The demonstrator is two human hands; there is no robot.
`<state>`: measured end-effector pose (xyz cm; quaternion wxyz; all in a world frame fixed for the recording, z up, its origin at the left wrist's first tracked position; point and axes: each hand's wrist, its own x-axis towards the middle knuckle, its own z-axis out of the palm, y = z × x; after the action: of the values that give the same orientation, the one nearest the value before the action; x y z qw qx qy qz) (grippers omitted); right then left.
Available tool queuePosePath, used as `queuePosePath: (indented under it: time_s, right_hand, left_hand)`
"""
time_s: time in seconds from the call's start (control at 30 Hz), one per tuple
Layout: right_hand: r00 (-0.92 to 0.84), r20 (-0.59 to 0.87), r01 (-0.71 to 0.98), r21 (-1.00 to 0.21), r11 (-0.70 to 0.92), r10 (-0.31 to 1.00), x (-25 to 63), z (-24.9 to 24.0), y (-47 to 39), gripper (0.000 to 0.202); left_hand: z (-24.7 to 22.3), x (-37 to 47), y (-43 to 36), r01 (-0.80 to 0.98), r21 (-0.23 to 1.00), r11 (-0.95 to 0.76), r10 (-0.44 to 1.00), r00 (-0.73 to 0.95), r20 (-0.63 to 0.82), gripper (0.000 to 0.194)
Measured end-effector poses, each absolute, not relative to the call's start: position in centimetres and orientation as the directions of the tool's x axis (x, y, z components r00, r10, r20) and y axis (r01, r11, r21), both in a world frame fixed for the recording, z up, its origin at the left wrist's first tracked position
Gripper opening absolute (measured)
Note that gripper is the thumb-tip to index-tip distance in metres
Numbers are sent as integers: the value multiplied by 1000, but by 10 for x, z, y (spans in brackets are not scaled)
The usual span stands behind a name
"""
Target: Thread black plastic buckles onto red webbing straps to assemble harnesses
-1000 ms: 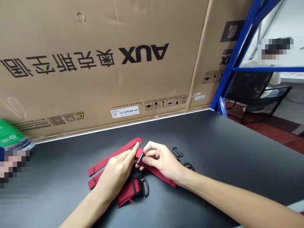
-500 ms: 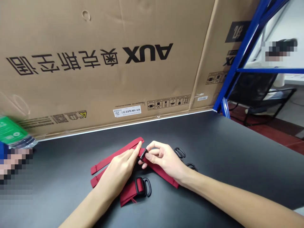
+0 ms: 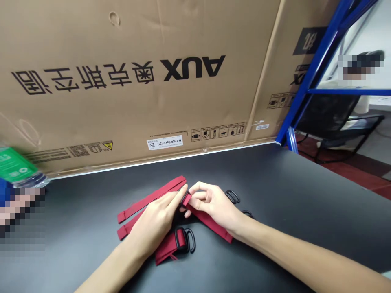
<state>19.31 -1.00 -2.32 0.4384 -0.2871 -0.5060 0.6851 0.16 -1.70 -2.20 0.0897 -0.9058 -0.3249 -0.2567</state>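
Observation:
A red webbing strap (image 3: 210, 224) runs through a black slide buckle (image 3: 184, 198) between my hands. My left hand (image 3: 155, 213) lies over the strap's left part, index finger along the buckle, its other fingers curled and partly hidden. With thumb and fingers, my right hand (image 3: 214, 203) pinches a short red piece of the strap at the buckle's right side. Behind my left hand lies another red strap (image 3: 149, 199), flat on the table. Nearer me is a folded red strap (image 3: 166, 247) fitted with a black buckle (image 3: 181, 240) and a black hook (image 3: 192, 241).
Loose black hooks (image 3: 232, 196) lie right of my right hand, one partly behind my wrist. A large cardboard box (image 3: 137, 110) stands along the back of the black table (image 3: 275, 203). At left a green-labelled bottle (image 3: 18, 169) appears; a blue metal frame (image 3: 308, 89) rises at right.
Red webbing now shows across the buckle, where its black bar was uncovered before. My right fingertips have moved onto that piece. Otherwise my hands keep nearly the same place.

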Motion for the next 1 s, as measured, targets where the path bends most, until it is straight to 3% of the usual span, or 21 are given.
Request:
queuePosePath:
  time_s: [0.2,0.3,0.43,0.6,0.73,0.87,1.0]
  right_hand:
    - [-389,44,-250,-966,-60,920,194,-22,-9,40]
    - [-361,72,-198,-980,-1,930,194,-21,-10,36]
    - [-349,108,-154,-986,56,931,195,-18,-12,34]
    - [-318,99,-119,-991,64,943,197,-17,-12,35]
    - [-314,102,-95,-993,75,944,198,-17,-11,35]
    - [-327,110,-87,-992,86,939,198,-17,-10,36]
    - [-342,115,-75,-993,95,933,198,-18,-11,37]
  left_hand:
    - [-13,6,-25,640,227,-734,648,559,518,50]
    - [-12,8,-24,666,173,-725,638,555,534,43]
    - [-10,9,-20,680,-55,-731,510,599,618,29]
    - [2,9,-17,631,-185,-753,386,652,652,31]
    - [4,10,-18,616,-183,-766,398,679,617,32]
    - [-4,10,-20,650,-87,-755,456,616,642,20]
    - [-9,10,-21,666,-14,-746,494,568,658,20]
